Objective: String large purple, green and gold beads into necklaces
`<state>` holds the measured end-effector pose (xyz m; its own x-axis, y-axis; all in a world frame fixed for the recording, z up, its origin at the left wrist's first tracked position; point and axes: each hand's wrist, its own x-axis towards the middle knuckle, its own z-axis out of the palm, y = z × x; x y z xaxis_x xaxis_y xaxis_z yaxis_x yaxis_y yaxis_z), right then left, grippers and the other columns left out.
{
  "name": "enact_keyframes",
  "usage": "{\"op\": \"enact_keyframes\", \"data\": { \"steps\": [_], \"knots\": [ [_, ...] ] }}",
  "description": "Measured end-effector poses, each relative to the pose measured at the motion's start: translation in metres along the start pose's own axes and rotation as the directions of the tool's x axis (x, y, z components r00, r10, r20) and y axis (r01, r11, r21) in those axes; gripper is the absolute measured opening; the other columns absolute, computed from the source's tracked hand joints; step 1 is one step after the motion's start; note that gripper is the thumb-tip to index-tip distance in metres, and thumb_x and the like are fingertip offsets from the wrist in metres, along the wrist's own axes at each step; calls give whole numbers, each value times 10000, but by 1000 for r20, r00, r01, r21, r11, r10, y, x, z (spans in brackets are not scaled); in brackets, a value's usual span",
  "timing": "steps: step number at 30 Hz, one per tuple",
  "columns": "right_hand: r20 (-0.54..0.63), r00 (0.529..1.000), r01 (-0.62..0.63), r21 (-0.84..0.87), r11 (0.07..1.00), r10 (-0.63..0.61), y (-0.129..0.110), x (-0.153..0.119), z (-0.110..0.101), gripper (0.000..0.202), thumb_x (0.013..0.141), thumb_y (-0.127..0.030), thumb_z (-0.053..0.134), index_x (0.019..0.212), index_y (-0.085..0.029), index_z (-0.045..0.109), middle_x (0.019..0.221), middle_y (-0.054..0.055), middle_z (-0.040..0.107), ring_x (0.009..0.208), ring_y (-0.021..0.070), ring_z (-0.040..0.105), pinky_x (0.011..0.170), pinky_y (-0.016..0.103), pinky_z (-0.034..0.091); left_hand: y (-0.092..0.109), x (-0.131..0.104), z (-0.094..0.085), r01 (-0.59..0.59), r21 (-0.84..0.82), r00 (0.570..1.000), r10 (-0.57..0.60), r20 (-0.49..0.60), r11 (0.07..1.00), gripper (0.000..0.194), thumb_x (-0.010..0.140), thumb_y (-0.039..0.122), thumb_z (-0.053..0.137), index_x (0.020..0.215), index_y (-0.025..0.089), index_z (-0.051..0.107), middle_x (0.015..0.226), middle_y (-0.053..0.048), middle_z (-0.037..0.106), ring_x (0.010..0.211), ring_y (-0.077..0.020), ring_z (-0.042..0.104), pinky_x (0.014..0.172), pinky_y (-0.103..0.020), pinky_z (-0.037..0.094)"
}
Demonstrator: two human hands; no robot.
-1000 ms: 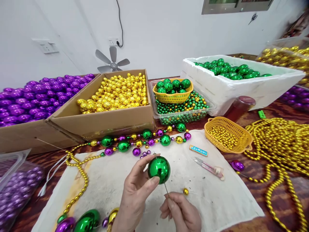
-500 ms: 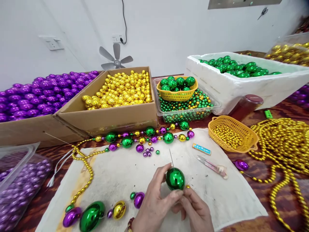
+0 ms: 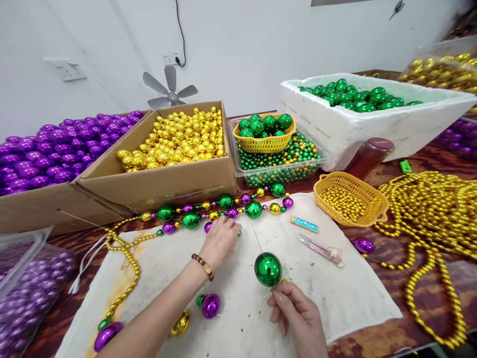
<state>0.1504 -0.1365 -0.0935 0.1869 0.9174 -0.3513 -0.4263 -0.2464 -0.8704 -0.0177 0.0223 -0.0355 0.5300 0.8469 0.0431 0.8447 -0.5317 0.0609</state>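
Green ball sits threaded on a thin needle that slants up and away from the right hand, which pinches the needle's lower end below the ball. Farther off, the left hand rests fingers-down on small loose beads over the white cloth, well left of the needle tip.

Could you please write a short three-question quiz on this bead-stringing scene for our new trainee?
1. True or false: the left hand rests on the white cloth by small loose beads.
2. What sits on the needle above the right hand?
A. a purple ball
B. a green ball
C. a gold ball
3. What colour are the balls in the open cardboard box beside the fan?

Key: 1 true; 2 B, the green ball; 3 gold.
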Motion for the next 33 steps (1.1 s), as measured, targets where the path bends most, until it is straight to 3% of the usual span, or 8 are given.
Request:
{"op": "enact_keyframes", "data": {
  "steps": [6,13,20,27,29,30,31,33],
  "knots": [
    [23,1000,-1,7,1000,1,1,1,-2,330,765,-460,704,761,-135,646,649,46,630,468,97,486,353,156,299,-2,3,14,-10,28,1000,10,-5,1000,144,889,174,508,827,187,637,872,-82,614,912,-258,472,771,-388,355],
    [34,999,19,-8,1000,-18,4,1,-4,314,791,-454,680,768,-143,642,655,38,630,462,88,476,353,149,318,-19,6,3,70,5,994,-69,-83,998,214,918,207,468,1051,197,636,983,-85,624,934,-250,473,790,-374,361],
    [16,999,46,-22,999,-46,7,2,-3,338,792,-464,674,736,-133,637,633,41,622,443,78,463,339,143,313,-14,8,7,76,33,994,-73,-78,997,167,881,200,512,934,209,670,906,-100,628,957,-279,477,825,-403,349],
    [39,998,51,-48,998,-50,7,1,-3,346,807,-478,651,747,-138,633,634,35,611,445,83,461,347,152,308,-18,3,9,138,-68,981,-146,-124,988,214,884,185,485,1015,192,654,943,-116,644,989,-290,508,862,-432,372],
    [45,998,57,-59,997,-55,5,0,-4,342,809,-469,653,737,-135,627,632,37,612,449,83,473,352,148,306,-16,2,3,170,-198,966,-203,-158,965,213,905,221,474,1033,187,641,990,-113,647,983,-269,544,852,-413,405],
    [51,997,58,-67,996,-55,4,-1,-4,339,812,-462,652,728,-134,624,629,37,611,446,79,472,355,147,304,-14,0,-2,195,-371,952,-267,-152,908,207,911,252,481,1032,182,635,999,-109,651,961,-255,570,829,-398,430],
    [62,997,59,-80,995,-54,3,-1,-4,336,818,-453,649,717,-134,620,622,34,608,441,75,468,361,147,302,-11,-3,-7,214,-598,935,-339,-103,772,208,912,288,498,1031,180,631,999,-102,659,934,-240,599,807,-382,455],
    [91,994,70,-108,992,-60,1,-3,-5,328,832,-438,639,699,-139,613,609,26,600,440,72,465,382,156,307,-2,-11,-18,217,-950,909,-401,114,224,226,894,338,553,1036,181,634,981,-86,679,890,-212,646,801,-363,490]
  ]
}}
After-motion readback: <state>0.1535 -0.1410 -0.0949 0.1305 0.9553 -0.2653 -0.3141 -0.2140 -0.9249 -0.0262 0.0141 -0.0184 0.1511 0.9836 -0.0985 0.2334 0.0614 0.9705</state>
